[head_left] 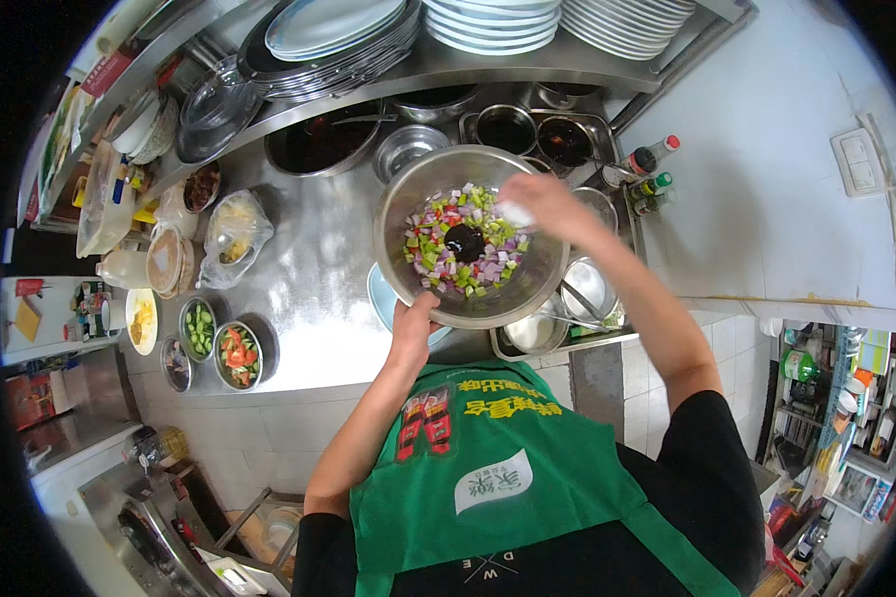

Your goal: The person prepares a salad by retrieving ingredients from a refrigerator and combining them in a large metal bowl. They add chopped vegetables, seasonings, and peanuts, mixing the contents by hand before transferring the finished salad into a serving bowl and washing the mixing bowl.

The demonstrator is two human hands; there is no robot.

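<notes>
A large stainless steel mixing bowl [478, 310] is in front of me, tilted so its inside faces up to me. Diced purple onion, green pepper and bits of red pepper [493, 263] lie in it, with a dark sauce [464, 243] pooled in the middle. My left hand [413, 328] grips the near rim of the bowl, its thumb over the edge. Over the bowl's right side, my right hand [541, 205] is blurred by motion and holds a small white object [517, 214], too blurred to name. A pale blue plate [381, 295] shows partly from under the bowl.
A steel tray [631, 261] on the right carries sauce pots, a white-filled container [535, 333] and bottles [649, 183]. Small bowls of cucumber [197, 328] and tomato [239, 354] stand on the left of the steel counter [313, 298]. A shelf with stacked plates [493, 30] overhangs the back.
</notes>
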